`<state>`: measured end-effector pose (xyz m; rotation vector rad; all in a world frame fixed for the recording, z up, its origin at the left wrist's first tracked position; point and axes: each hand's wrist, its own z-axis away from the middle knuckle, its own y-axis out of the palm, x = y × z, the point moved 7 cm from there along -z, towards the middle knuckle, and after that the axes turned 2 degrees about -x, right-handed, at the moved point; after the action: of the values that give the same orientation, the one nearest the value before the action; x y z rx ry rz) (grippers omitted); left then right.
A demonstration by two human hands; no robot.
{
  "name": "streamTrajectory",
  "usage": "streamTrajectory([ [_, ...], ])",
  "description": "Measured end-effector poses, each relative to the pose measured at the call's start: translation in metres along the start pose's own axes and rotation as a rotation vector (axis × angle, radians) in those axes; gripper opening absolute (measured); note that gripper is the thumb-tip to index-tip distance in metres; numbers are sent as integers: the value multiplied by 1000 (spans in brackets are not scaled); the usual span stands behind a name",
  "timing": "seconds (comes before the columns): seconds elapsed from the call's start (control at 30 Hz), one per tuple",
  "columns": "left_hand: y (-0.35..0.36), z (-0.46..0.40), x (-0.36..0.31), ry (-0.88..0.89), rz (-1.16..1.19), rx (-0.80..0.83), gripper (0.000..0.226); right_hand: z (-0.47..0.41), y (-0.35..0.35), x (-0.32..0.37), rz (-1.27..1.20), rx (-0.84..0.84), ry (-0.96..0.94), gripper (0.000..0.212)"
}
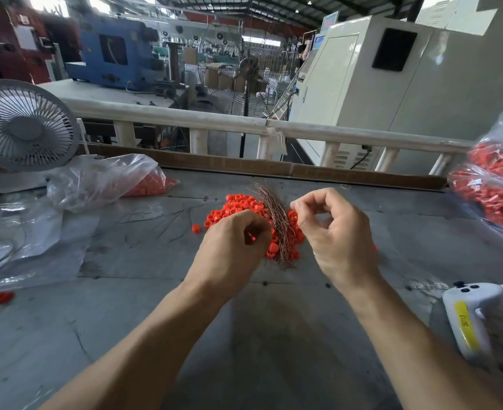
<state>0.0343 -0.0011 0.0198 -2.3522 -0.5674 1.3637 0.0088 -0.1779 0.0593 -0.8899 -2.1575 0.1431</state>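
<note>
A heap of small red plastic caps [238,207] lies in the middle of the grey table [274,335]. A bundle of thin copper wires [277,220] lies across the heap. My left hand [232,250] hovers over the heap's left side with its fingers curled round a red cap, which shows between them. To the right of the wires, my right hand [333,232] is raised with thumb and forefinger pinched together; whether a wire sits between them is too fine to tell.
A small white fan [22,125] stands at the far left beside a clear bag of red caps [105,179]. A fuller bag of red pieces [496,187] sits at the right edge. A white handheld controller [466,318] lies front right. One stray red cap [4,297] lies front left.
</note>
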Motion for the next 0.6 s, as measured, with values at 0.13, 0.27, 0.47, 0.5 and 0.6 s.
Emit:
streamTrajectory([
  [0.13,-1,3,-15,83,129,-27,11,4,11,20,-38,121,-157,9],
  [0.27,-10,2,-13,61,196,-100,9,5,17,25,-79,160,-178,6],
  [0.47,-12,1,-12,-28,393,-97,11,7,21,18,-240,192,-51,23],
  [0.5,-12,0,-10,-62,481,-86,10,8,24,13,-301,227,24,27],
  [0.6,-12,-1,-8,-145,687,-73,7,13,29,10,-281,321,78,22],
])
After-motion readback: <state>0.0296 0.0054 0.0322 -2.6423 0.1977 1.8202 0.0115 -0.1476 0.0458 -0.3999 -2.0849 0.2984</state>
